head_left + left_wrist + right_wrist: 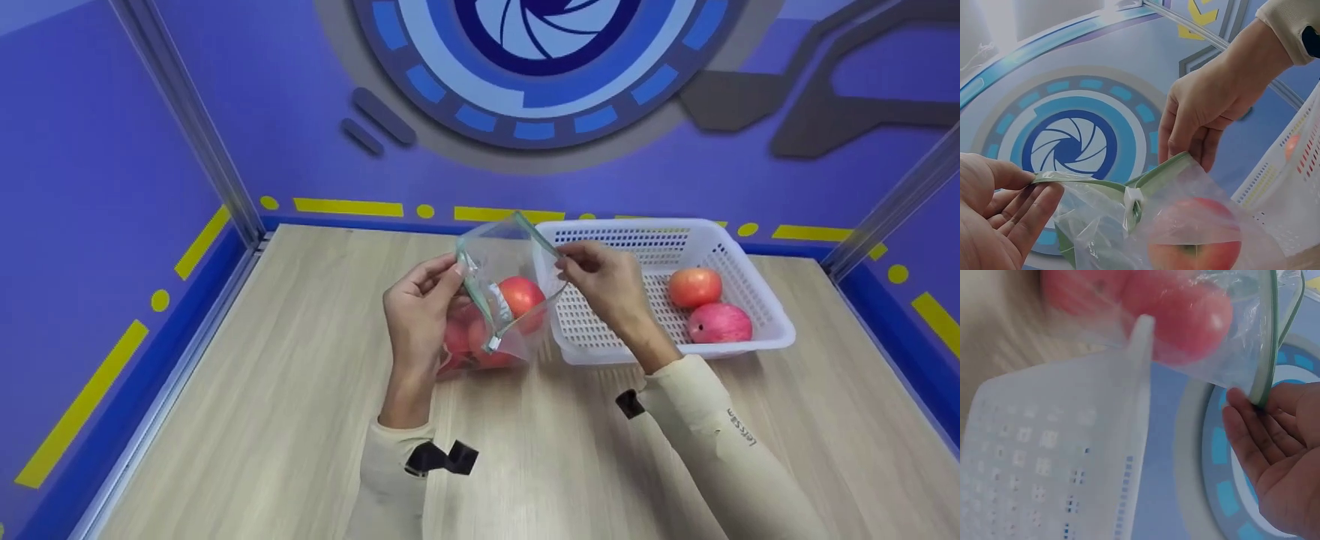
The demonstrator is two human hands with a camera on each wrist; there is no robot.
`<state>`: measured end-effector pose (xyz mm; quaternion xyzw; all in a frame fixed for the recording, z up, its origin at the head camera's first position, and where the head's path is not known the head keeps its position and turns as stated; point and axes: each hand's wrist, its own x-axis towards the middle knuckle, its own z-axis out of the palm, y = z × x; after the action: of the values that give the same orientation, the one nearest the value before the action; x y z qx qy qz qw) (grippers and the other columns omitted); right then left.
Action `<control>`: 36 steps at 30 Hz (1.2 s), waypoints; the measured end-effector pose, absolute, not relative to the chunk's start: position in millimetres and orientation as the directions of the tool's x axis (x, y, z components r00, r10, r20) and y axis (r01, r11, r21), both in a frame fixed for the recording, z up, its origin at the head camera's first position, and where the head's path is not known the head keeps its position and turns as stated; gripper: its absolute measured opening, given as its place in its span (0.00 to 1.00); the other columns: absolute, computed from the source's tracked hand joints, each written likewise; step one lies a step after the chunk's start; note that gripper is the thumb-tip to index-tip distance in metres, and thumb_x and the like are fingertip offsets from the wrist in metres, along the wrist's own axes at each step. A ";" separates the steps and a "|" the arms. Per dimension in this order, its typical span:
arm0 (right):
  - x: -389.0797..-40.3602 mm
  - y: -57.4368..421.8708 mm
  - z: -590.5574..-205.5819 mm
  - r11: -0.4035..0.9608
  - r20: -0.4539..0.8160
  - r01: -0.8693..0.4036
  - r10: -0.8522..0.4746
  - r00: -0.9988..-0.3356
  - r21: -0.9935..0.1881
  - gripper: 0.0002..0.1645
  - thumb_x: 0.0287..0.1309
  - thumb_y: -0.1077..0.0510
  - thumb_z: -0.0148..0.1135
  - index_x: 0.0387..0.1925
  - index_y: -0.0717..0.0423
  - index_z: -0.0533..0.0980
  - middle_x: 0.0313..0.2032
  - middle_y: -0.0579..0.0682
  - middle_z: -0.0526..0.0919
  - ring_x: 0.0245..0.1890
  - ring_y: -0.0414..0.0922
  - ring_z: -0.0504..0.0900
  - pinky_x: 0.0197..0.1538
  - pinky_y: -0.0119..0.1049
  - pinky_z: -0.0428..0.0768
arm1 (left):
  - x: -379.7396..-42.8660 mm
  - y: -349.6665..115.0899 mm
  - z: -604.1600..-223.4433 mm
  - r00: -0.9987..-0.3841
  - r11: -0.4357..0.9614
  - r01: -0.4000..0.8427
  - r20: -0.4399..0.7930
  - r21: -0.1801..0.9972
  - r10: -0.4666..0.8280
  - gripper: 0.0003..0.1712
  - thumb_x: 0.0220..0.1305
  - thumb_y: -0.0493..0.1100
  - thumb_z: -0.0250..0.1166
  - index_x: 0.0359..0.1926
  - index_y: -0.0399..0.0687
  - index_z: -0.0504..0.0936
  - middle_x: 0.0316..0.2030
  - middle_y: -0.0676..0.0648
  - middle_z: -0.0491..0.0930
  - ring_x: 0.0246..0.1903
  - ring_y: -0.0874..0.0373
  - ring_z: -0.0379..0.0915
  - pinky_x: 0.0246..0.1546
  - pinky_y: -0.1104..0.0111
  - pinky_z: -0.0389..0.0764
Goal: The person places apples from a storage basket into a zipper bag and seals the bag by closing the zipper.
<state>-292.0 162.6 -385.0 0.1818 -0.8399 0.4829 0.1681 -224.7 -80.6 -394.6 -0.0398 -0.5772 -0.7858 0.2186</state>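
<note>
A clear zipper bag (517, 346) with a green-edged mouth stands on the table with several red apples (520, 294) inside. My left hand (417, 309) pinches the left side of its rim between thumb and fingers. On the opposite side, my right hand (611, 289) pinches the rim's right corner, over the basket's near-left part. Between the hands the mouth gapes, and a white zipper slider (1133, 197) shows on the green strip in the left wrist view. In the right wrist view the bag's apples (1179, 320) press against the clear plastic.
Right of the bag stands a white perforated basket (772, 326). Two more apples lie in its right part, one orange-red (695, 288) and one pinkish (720, 323). Blue printed panels (300, 165) with metal posts enclose the wooden table (292, 390) at the back and sides.
</note>
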 end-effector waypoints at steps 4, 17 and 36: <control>-291.5 157.7 -374.5 0.429 0.520 -0.511 -0.106 -0.848 -0.745 0.10 0.64 0.72 0.69 0.46 0.67 0.88 0.36 0.57 0.91 0.32 0.47 0.90 0.37 0.27 0.86 | -222.2 -83.6 -389.5 -0.891 -0.244 0.408 0.326 0.880 -0.316 0.11 0.72 0.34 0.70 0.51 0.33 0.89 0.38 0.37 0.87 0.34 0.50 0.86 0.37 0.65 0.90; -299.0 155.4 -362.3 0.148 0.586 -0.569 0.118 -0.802 -0.809 0.07 0.66 0.73 0.67 0.44 0.73 0.86 0.35 0.61 0.90 0.31 0.39 0.88 0.38 0.29 0.87 | -215.9 -88.2 -381.5 -0.860 -0.236 0.461 0.365 0.855 -0.358 0.13 0.71 0.32 0.69 0.53 0.29 0.87 0.38 0.36 0.85 0.34 0.50 0.87 0.38 0.62 0.90; -305.9 167.4 -365.2 0.314 0.485 -0.457 0.014 -0.874 -0.832 0.09 0.69 0.70 0.65 0.47 0.71 0.85 0.39 0.63 0.89 0.34 0.37 0.86 0.40 0.27 0.86 | -217.8 -79.5 -385.2 -0.863 -0.190 0.465 0.395 0.864 -0.316 0.12 0.71 0.31 0.69 0.53 0.29 0.87 0.39 0.37 0.87 0.34 0.50 0.87 0.37 0.63 0.90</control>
<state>-305.9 167.4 -365.2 0.1415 -0.7836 0.5684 0.2071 -217.8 -79.5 -385.2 -0.0638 -0.5833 -0.7688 0.2542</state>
